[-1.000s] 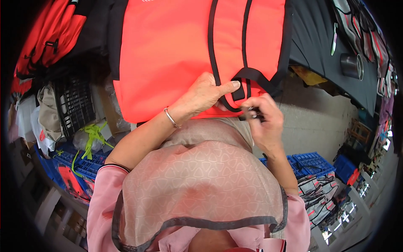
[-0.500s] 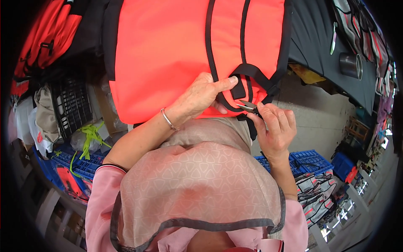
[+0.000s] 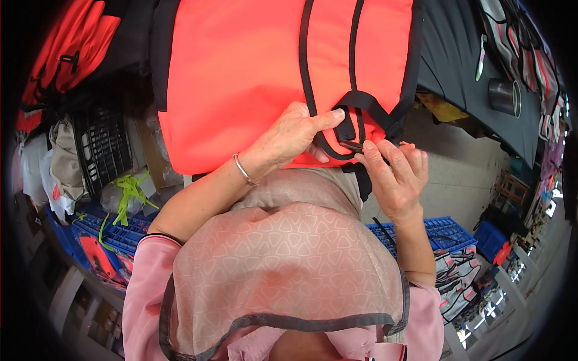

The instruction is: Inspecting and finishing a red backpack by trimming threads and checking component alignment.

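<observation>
A bright orange-red backpack (image 3: 235, 84) with black edging lies before me, its padded shoulder strap (image 3: 328, 54) stretched towards my body. My left hand (image 3: 292, 137) grips the lower end of that strap, thumb on top beside a black patch and fingers folded beneath. Closed around a pair of thread snips (image 3: 350, 145), my right hand (image 3: 394, 174) holds the dark blades against the strap's end, where they look closed. Most of the snips' handle is hidden by the fingers. A loop of black webbing (image 3: 368, 103) arches just above the blades.
A dark-covered table (image 3: 445, 66) at the right carries a metal cup (image 3: 504, 96). To the left stand a black plastic crate (image 3: 105, 150) and more orange-red bags (image 3: 75, 54). Blue crates (image 3: 448, 233) sit low at the right; a yellow-green strip (image 3: 127, 195) hangs at the left.
The snips' blades, spread apart before, now look closed at the strap end. My right hand has turned slightly and shifted a little up. The left hand keeps its grip.
</observation>
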The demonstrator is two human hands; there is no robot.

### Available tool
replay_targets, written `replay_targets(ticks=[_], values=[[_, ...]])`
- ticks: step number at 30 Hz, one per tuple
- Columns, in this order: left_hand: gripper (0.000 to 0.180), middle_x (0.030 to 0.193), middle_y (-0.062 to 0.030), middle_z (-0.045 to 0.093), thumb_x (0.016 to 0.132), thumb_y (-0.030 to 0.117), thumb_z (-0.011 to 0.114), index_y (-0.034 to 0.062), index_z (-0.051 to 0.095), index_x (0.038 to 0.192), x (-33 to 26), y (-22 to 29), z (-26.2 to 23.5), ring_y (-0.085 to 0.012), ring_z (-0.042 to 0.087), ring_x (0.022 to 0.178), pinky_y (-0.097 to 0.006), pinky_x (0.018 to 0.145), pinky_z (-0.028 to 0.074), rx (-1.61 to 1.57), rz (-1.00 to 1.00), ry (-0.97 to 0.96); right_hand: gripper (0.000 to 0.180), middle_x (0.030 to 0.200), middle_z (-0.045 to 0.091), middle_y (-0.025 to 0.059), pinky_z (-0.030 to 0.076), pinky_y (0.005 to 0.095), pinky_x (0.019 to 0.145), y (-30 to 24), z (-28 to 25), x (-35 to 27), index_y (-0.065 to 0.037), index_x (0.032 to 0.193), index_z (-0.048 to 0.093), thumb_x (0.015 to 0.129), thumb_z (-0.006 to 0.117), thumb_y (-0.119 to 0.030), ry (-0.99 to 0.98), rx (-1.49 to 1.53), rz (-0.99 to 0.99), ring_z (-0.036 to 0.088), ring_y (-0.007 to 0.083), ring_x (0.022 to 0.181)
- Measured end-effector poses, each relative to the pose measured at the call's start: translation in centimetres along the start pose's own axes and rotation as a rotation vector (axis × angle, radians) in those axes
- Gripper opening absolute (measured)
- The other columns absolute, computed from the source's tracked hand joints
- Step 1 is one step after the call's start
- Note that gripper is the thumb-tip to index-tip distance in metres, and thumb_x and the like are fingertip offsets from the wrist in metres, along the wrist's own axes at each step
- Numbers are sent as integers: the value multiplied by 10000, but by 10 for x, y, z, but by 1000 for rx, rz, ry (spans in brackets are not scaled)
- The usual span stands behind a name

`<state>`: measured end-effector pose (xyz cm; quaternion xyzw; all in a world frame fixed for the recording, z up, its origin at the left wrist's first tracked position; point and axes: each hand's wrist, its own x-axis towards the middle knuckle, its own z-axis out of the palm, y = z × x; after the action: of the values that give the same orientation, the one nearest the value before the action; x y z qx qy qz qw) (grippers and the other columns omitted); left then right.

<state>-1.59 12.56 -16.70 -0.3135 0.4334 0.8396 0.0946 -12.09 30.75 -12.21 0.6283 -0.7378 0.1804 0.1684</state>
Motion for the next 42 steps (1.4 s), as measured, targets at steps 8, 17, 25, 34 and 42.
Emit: replay_targets(ticks=[8, 17, 25, 34, 42], values=[[356, 847, -108, 707, 950, 311, 626, -36, 687, 1000, -5, 8, 4, -147, 671, 609, -248, 474, 554, -13, -18, -6, 123, 885, 646, -18, 336, 282, 614, 16, -4, 11, -148, 869, 706, 747, 723, -141, 59, -106, -301, 483, 135, 709], [317, 869, -111, 714, 952, 276, 624, -29, 688, 1010, -7, 10, 7, -151, 674, 617, -255, 470, 553, 29, 0, 8, 164, 868, 659, -1, 326, 279, 591, 20, -10, 18, -111, 886, 693, 740, 747, -160, -13, -73, -380, 481, 138, 686], [302, 781, -100, 707, 952, 272, 621, -20, 697, 967, -4, 8, 4, -146, 668, 592, -259, 475, 553, 45, -2, -5, 285, 844, 670, 40, 433, 304, 581, 25, -11, 11, -69, 884, 689, 662, 849, -147, -92, 317, 72, 549, 187, 662], [332, 750, -114, 701, 948, 301, 614, -20, 692, 913, -4, 5, 5, -161, 642, 524, -246, 461, 529, 55, 13, 21, 268, 871, 654, 3, 402, 290, 572, 21, -18, 14, -73, 922, 703, 714, 815, -200, -26, 75, -136, 537, 150, 680], [360, 815, -96, 716, 957, 344, 612, -4, 702, 932, -2, 3, -2, -133, 659, 579, -241, 477, 548, -134, -81, -49, 260, 860, 650, 5, 385, 281, 557, 24, -2, 7, -73, 913, 694, 729, 797, -225, -35, 176, -83, 532, 141, 664]])
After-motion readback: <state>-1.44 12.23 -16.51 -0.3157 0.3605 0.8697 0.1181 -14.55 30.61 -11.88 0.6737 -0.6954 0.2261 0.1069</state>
